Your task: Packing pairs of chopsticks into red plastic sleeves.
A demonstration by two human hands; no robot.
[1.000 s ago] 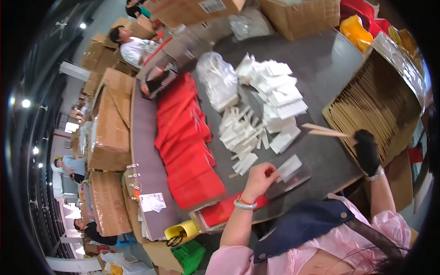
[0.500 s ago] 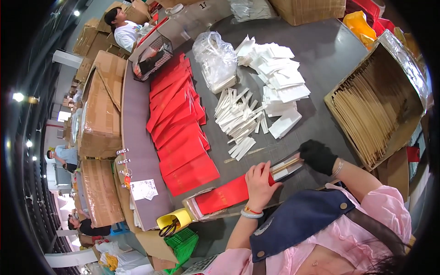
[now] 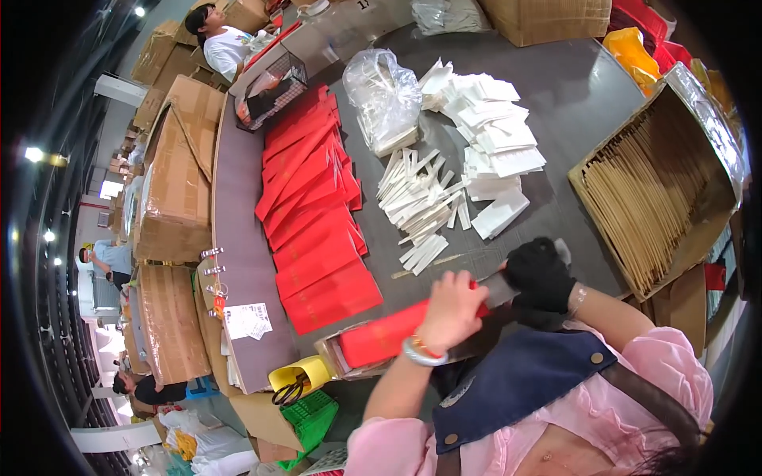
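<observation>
Packing bench: holding a red envelope [image 3: 381, 337] at its mouth end, both hands working it.

Gripping the envelope near its open end with left hand [image 3: 452, 309], fingers curled shut around the edge, likely steadying the mouth. Pinching something pale and flat at that same opening with right hand [image 3: 540, 274], black-gloved, closed on it; exact item too hidden to tell. Lying overlapped in a long row on the grey table [image 3: 571, 103], finished-looking red envelopes [image 3: 313, 206], kept left of the hands. Sitting within reach ahead: white paper strips [image 3: 421, 202], folded white sheets [image 3: 492, 135], cardboard box of tan sticks [image 3: 651, 198].
</observation>
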